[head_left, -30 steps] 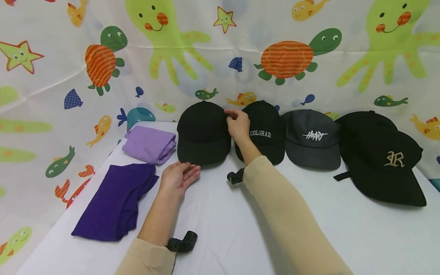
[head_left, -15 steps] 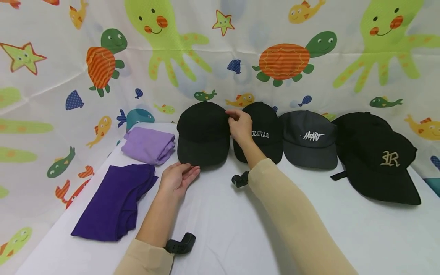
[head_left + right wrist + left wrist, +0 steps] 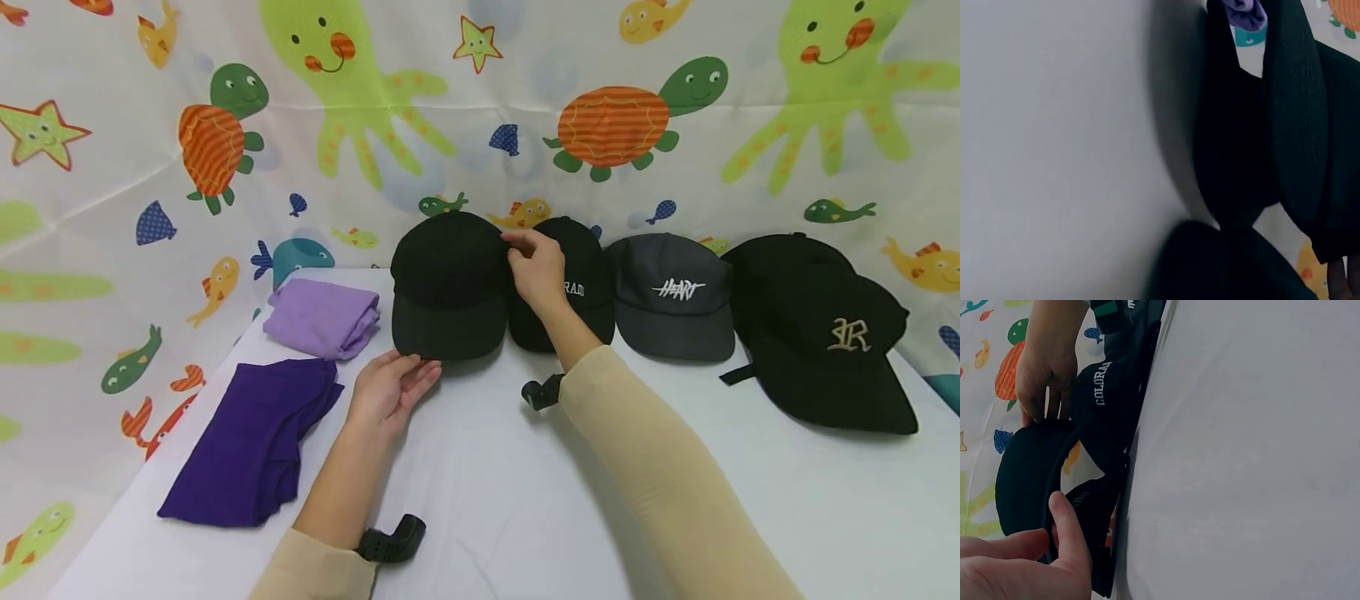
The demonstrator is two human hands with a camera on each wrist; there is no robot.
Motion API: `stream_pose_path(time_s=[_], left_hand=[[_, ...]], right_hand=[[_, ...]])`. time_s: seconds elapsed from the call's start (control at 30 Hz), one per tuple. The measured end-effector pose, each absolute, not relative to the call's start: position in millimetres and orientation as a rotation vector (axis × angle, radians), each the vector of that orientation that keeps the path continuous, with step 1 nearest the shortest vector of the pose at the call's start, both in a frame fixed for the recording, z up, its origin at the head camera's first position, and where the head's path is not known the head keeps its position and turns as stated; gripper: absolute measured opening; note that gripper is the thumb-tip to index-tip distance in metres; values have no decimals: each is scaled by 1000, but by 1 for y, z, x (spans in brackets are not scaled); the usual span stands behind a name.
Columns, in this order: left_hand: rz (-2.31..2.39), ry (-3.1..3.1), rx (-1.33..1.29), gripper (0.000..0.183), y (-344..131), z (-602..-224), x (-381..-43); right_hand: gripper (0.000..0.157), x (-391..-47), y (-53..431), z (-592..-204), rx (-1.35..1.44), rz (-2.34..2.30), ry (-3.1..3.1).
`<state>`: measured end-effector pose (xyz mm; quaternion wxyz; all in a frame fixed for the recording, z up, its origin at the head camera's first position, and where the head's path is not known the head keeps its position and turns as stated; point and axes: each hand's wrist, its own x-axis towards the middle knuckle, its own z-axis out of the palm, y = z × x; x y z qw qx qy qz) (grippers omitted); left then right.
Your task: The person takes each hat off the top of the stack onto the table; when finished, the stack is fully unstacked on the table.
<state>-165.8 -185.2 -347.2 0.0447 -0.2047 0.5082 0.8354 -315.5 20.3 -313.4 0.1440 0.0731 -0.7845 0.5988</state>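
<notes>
My left hand [image 3: 390, 392] pinches the front edge of a plain black baseball cap [image 3: 450, 283] by its brim; in the left wrist view, fingers lie on both faces of the brim [image 3: 1025, 475]. The right hand [image 3: 538, 271] pinches the crown's upper right side. Under this cap, both wrist views show another dark cap [image 3: 1100, 506], with a gap between the two brims through which the backdrop shows. In the head view that lower cap is hidden. Close on the right stands a black cap [image 3: 566, 321] with white lettering, partly covered by the right hand.
Farther right in the row are a dark grey HEART cap [image 3: 675, 325] and black caps [image 3: 832, 375], the front one with a gold emblem. Folded lilac cloth [image 3: 322, 317] and dark purple cloth [image 3: 258, 442] lie at left. A patterned curtain [image 3: 420, 50] hangs behind the white table [image 3: 480, 500].
Both hands have shifted the plain black cap slightly right and up, its right side now overlapping the lettered cap more. The right hand covers more of the lettering. The other caps and cloths stay put.
</notes>
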Motion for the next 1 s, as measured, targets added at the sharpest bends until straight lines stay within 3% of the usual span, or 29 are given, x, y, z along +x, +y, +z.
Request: stream_pose_path(time_s=[0.17, 0.73, 1.0], left_hand=[[2561, 1572, -577, 67, -184, -343, -162], [2539, 1518, -511, 21, -181, -342, -153], [2541, 1490, -479, 17, -174, -341, -149]], right_hand=[[25, -311, 29, -305, 244, 1711, -2279], [26, -299, 51, -298, 264, 1721, -2304], [26, -294, 68, -301, 263, 1736, -2280]])
